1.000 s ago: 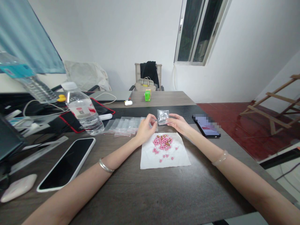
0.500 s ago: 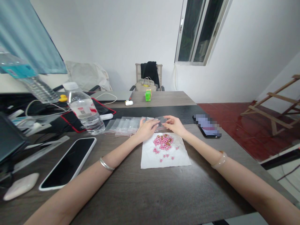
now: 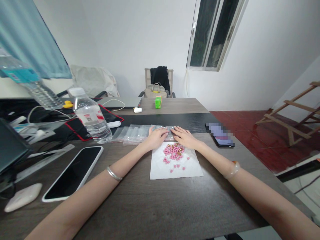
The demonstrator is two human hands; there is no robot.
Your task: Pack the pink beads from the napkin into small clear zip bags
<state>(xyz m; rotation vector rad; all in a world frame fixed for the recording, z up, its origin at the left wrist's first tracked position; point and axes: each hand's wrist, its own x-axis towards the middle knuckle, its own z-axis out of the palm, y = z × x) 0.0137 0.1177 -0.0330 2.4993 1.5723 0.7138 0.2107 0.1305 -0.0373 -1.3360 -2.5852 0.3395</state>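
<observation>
My left hand (image 3: pixel 157 137) lies palm down with fingers stretched out over the right end of a row of clear plastic zip bags (image 3: pixel 135 134). Opposite it, my right hand (image 3: pixel 186 137) rests flat, its fingertips on a small clear bag (image 3: pixel 170 136) between the two hands. Nothing shows gripped in either hand. Just below them is a white paper sheet (image 3: pixel 160 170) bearing a heap of round pink pills (image 3: pixel 171 154) and several brown capsules (image 3: pixel 179 153). A few pink pills lie apart from the heap, nearer to me. My palms hide part of the bags.
Left of the bags stand a water bottle (image 3: pixel 91 116) and a second bottle (image 3: pixel 37 85). A white-edged phone (image 3: pixel 73 175) lies near my left forearm, and another phone (image 3: pixel 220 135) lies right of my right hand. A green box (image 3: pixel 158 102) sits farther back.
My right hand has gone from pinching the bag's raised edge to lying flat on it, and the bag now lies down. My left hand has barely moved.
</observation>
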